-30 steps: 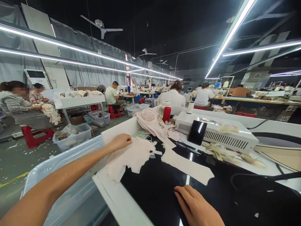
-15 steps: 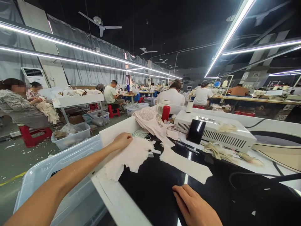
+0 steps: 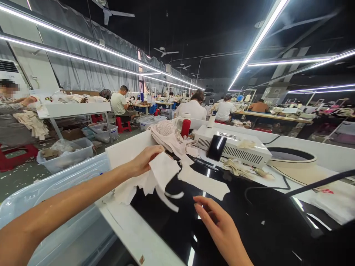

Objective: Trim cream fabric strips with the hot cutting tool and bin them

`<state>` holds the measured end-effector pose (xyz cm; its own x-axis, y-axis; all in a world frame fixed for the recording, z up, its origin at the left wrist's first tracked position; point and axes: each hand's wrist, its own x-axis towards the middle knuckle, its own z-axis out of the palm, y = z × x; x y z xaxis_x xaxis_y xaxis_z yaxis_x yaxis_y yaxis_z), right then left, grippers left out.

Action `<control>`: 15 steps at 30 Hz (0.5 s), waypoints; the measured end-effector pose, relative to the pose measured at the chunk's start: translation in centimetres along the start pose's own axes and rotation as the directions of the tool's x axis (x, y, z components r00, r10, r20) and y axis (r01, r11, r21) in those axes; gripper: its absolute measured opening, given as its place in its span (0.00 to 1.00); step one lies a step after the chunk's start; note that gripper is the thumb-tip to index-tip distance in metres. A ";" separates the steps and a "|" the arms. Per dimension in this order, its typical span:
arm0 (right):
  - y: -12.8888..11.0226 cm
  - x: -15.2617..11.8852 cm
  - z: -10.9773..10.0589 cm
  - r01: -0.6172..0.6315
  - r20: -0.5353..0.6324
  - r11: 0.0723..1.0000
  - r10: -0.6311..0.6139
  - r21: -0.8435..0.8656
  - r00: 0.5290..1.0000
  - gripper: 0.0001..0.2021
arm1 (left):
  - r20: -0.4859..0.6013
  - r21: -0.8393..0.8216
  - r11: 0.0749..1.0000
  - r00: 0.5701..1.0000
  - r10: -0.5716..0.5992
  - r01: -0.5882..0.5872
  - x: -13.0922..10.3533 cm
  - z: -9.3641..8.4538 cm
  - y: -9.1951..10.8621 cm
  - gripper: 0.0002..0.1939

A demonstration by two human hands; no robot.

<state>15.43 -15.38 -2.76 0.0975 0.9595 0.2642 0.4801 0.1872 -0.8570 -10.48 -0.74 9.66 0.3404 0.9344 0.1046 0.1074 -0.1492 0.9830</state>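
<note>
Pale cloth hung from our left hand (image 3: 148,160), a cut piece (image 3: 165,171) pinched at its upper edge by curled fingers, presumably so that its body could fall free of the pale pile (image 3: 126,191) below. Narrow strips (image 3: 169,205) trailed under it above the black tabletop (image 3: 166,229). Our right hand (image 3: 220,225) gripped nothing; its thumb and forefinger stood apart, and we could not tell whether it touched the surface. Farther back, a long piece (image 3: 205,181) lay flat, likely to keep it smooth, while a phone (image 3: 216,147) leaned on the white box (image 3: 233,146), perhaps for an upright screen. Half a second earlier, our left hand had rested on flat cloth and our right fingers had sat closer together; since then the piece had risen and our view had swung rightward.
</note>
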 end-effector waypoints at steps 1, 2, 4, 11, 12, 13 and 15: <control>-0.7 -0.2 -0.1 -0.079 0.026 0.991 0.077 0.107 0.997 0.27 | 0.086 -0.044 0.999 0.996 -0.025 0.028 -0.8 1.2 0.1 0.16; -1.4 -0.6 -0.1 -0.141 0.068 0.968 0.129 0.208 0.989 0.30 | 0.167 -0.080 0.995 0.985 -0.046 0.060 -1.5 2.4 0.1 0.16; -2.5 -1.4 0.5 -0.199 0.137 0.898 0.157 0.392 0.978 0.34 | 0.305 -0.139 0.983 0.949 -0.076 0.123 -2.8 4.7 -0.1 0.16; -3.6 -3.9 2.2 -0.282 0.080 0.763 0.291 0.581 0.953 0.33 | 0.500 -0.150 0.949 0.849 -0.168 0.276 -4.9 8.0 -2.1 0.21; -3.8 -4.1 1.9 -0.280 0.050 0.770 0.308 0.574 0.950 0.31 | 0.503 -0.128 0.948 0.843 -0.190 0.290 -5.1 8.0 -2.4 0.21; -4.1 -4.2 1.6 -0.279 0.035 0.781 0.313 0.559 0.949 0.30 | 0.511 -0.101 0.946 0.832 -0.216 0.307 -5.2 7.8 -2.7 0.22; -4.5 -4.4 0.9 -0.283 0.043 0.794 0.309 0.538 0.950 0.30 | 0.535 -0.013 0.946 0.802 -0.266 0.323 -5.3 7.5 -3.3 0.27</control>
<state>12.07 -20.21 -0.46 0.2032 0.9786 -0.0329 -0.1156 -0.0094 -0.9933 -5.63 -7.64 4.71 0.7438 0.6163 -0.2588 0.1995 0.1649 0.9659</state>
